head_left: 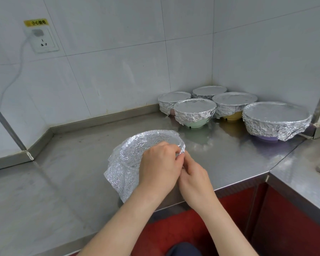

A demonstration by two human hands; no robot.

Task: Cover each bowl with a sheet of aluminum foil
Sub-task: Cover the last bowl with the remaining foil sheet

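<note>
Five bowls (195, 111) stand wrapped. Left hand (159, 163) and right hand (194, 178) pinch the foil (129, 159) over a sixth, seemingly crimping its rim; the loose skirt needs folding next.

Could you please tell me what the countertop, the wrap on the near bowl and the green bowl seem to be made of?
Countertop: likely stainless steel, brushed, with dull, blurred reflections. Foil sheet: thin aluminium foil, shiny and finely crinkled. Green bowl: matte pastel, probably plastic or melamine; mostly hidden, so unsure.
</note>
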